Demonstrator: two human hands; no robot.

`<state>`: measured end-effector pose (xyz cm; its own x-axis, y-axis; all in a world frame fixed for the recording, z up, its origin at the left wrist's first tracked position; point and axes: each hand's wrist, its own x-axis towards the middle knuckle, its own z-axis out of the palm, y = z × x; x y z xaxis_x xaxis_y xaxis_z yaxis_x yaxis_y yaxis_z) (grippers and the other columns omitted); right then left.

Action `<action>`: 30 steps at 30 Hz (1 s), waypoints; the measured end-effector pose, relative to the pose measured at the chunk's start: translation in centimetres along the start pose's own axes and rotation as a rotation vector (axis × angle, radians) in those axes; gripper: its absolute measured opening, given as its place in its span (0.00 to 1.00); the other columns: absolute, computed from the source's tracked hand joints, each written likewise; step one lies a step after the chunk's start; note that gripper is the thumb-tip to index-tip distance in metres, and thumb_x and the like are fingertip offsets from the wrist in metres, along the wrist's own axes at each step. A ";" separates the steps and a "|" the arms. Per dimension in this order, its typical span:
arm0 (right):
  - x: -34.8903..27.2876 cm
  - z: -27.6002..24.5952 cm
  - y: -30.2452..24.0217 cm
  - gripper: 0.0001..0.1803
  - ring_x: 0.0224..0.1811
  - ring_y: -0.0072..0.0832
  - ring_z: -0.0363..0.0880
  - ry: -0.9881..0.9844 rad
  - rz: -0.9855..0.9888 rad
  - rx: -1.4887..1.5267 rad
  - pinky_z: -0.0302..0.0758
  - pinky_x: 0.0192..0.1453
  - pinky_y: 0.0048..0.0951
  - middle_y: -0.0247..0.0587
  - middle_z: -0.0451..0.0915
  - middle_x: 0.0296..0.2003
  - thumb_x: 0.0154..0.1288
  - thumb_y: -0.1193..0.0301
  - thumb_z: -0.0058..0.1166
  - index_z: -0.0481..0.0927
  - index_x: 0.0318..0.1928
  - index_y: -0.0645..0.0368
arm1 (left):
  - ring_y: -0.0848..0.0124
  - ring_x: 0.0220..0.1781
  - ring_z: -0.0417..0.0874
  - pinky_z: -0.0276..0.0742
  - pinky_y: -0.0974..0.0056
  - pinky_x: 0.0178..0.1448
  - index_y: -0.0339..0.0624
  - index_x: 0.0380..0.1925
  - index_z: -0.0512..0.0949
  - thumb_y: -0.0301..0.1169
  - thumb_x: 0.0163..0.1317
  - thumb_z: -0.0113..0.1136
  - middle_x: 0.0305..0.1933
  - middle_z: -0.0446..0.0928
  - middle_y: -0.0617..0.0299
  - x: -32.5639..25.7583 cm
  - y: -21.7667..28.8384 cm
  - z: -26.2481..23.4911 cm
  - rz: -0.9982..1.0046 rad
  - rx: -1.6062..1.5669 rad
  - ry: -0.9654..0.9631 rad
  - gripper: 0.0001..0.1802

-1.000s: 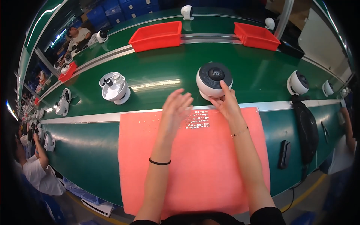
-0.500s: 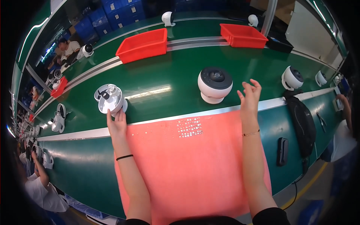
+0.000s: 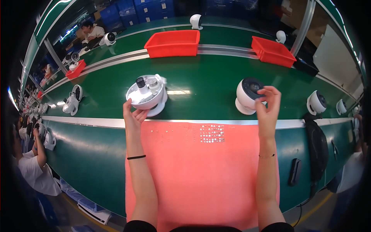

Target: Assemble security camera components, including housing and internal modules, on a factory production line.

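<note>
My left hand [image 3: 134, 115] grips the near left side of an opened white camera housing [image 3: 148, 101], thumb at the rim and fingers beneath. Inside the housing stand a black cylindrical part [image 3: 140, 82] and a clear round part [image 3: 154, 86]; its stand rests on the green surface. My right hand [image 3: 269, 103] is at the right side of a round white camera [image 3: 243, 98] with a black face, its bent thumb and fingers on the edge. Part of that camera is hidden behind the fingers. Small metal pieces [image 3: 212, 133] lie in rows on the pink mat [image 3: 201, 174] between my forearms.
Red bins [image 3: 172, 50] [image 3: 273, 58] stand on the far side. More white cameras [image 3: 316, 103] [image 3: 72, 101] line the green belt [image 3: 205, 77]. At right are a black pouch [image 3: 317, 150], a dark case [image 3: 295, 171] and pliers [image 3: 334, 149]. Other people work at both sides.
My view has shifted, moving the scene rightward. My right hand has come from beside the round camera onto its edge, and its black face now points more rightward. The opened housing has turned under my left hand.
</note>
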<state>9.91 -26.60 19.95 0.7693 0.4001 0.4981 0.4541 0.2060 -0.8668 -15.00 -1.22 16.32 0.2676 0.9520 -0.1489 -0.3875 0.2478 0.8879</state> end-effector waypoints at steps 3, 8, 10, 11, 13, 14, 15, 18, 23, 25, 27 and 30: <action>-0.7 1.2 -0.8 0.29 0.45 0.27 0.63 -0.191 -0.176 -0.230 0.67 0.50 0.28 0.41 0.65 0.48 0.50 0.83 0.49 0.62 0.55 0.57 | 0.60 0.44 0.79 0.80 0.62 0.44 0.34 0.53 0.64 0.53 0.54 0.49 0.44 0.73 0.44 -0.7 1.0 0.4 -0.022 0.088 -0.100 0.36; -1.5 2.3 -1.3 0.40 0.57 0.38 0.59 -0.334 -0.399 -0.408 0.65 0.57 0.36 0.45 0.54 0.59 0.46 0.82 0.57 0.57 0.62 0.55 | 0.64 0.41 0.80 0.79 0.63 0.36 0.33 0.47 0.70 0.51 0.56 0.42 0.43 0.76 0.53 -3.3 2.0 3.4 -0.059 -0.044 -0.422 0.31; -1.4 2.1 -0.9 0.45 0.63 0.40 0.53 -0.306 -0.447 -0.385 0.64 0.58 0.37 0.46 0.47 0.61 0.44 0.82 0.60 0.53 0.64 0.54 | 0.64 0.44 0.79 0.77 0.61 0.44 0.34 0.47 0.71 0.49 0.57 0.41 0.43 0.77 0.53 -3.7 1.8 4.4 -0.065 -0.144 -0.405 0.29; -1.4 2.5 -1.1 0.39 0.61 0.40 0.56 -0.235 -0.454 -0.295 0.65 0.58 0.37 0.47 0.52 0.60 0.42 0.83 0.60 0.63 0.59 0.53 | 0.64 0.46 0.78 0.75 0.61 0.48 0.34 0.46 0.71 0.48 0.58 0.41 0.44 0.77 0.54 -3.7 1.9 4.1 -0.044 -0.140 -0.438 0.28; -1.2 1.9 -1.0 0.35 0.59 0.40 0.58 -0.230 -0.515 -0.358 0.66 0.58 0.37 0.46 0.54 0.58 0.40 0.84 0.61 0.68 0.54 0.53 | 0.64 0.44 0.79 0.75 0.62 0.48 0.35 0.44 0.73 0.46 0.58 0.42 0.43 0.77 0.54 -3.8 2.1 3.6 -0.077 -0.210 -0.536 0.26; -1.2 1.8 -1.0 0.32 0.58 0.40 0.60 -0.227 -0.576 -0.419 0.67 0.57 0.38 0.46 0.56 0.57 0.38 0.85 0.61 0.73 0.49 0.53 | 0.64 0.44 0.79 0.75 0.62 0.48 0.35 0.44 0.73 0.46 0.58 0.42 0.43 0.77 0.54 -3.7 2.0 3.4 -0.079 -0.210 -0.535 0.26; -1.1 1.8 -1.1 0.26 0.55 0.41 0.64 -0.164 -0.614 -0.396 0.69 0.57 0.40 0.47 0.60 0.55 0.33 0.87 0.61 0.76 0.38 0.54 | 0.64 0.42 0.79 0.76 0.62 0.47 0.35 0.43 0.74 0.45 0.58 0.43 0.42 0.77 0.53 -3.6 2.0 3.2 -0.100 -0.271 -0.609 0.25; -1.3 1.5 -1.7 0.26 0.54 0.42 0.65 -0.128 -0.723 -0.254 0.70 0.57 0.42 0.48 0.60 0.54 0.32 0.87 0.62 0.75 0.37 0.54 | 0.65 0.37 0.80 0.77 0.64 0.43 0.35 0.40 0.74 0.44 0.58 0.44 0.38 0.78 0.54 -4.1 2.0 3.5 -0.152 -0.335 -0.664 0.23; -2.0 1.0 -6.0 0.25 0.46 0.43 0.66 -0.300 -0.858 -0.321 0.66 0.45 0.38 0.35 0.73 0.34 0.25 0.84 0.55 0.78 0.32 0.48 | 0.65 0.37 0.80 0.77 0.65 0.43 0.37 0.38 0.76 0.35 0.59 0.46 0.37 0.78 0.53 -4.8 1.1 1.4 -0.075 -0.170 -0.380 0.15; -2.5 0.8 -7.2 0.24 0.40 0.43 0.70 -0.478 -0.742 -0.092 0.69 0.43 0.38 0.37 0.71 0.29 0.25 0.84 0.55 0.79 0.32 0.53 | 0.60 0.38 0.80 0.78 0.64 0.40 0.38 0.40 0.75 0.35 0.59 0.50 0.39 0.77 0.48 -7.7 0.3 1.4 0.143 -0.006 -0.388 0.14; -3.2 0.2 -8.2 0.12 0.36 0.41 0.74 -0.691 -0.602 0.082 0.74 0.43 0.42 0.39 0.68 0.26 0.41 0.76 0.60 0.77 0.32 0.58 | 0.58 0.37 0.81 0.78 0.63 0.35 0.35 0.41 0.75 0.33 0.53 0.57 0.39 0.76 0.42 -9.7 0.1 2.1 0.404 -0.026 -0.806 0.16; -4.1 0.4 -9.1 0.06 0.30 0.39 0.77 -1.114 -0.570 0.228 0.76 0.34 0.36 0.40 0.69 0.24 0.54 0.73 0.53 0.80 0.31 0.62 | 0.61 0.29 0.79 0.75 0.64 0.26 0.32 0.32 0.78 0.27 0.47 0.62 0.26 0.76 0.42 -9.5 -0.1 2.5 0.214 -0.181 -1.405 0.11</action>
<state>2.44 -29.81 25.81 -0.3513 0.7130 0.6069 0.4223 0.6991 -0.5769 -15.31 -10.74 18.67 0.7844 0.0356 0.6193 -0.6074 0.2464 0.7552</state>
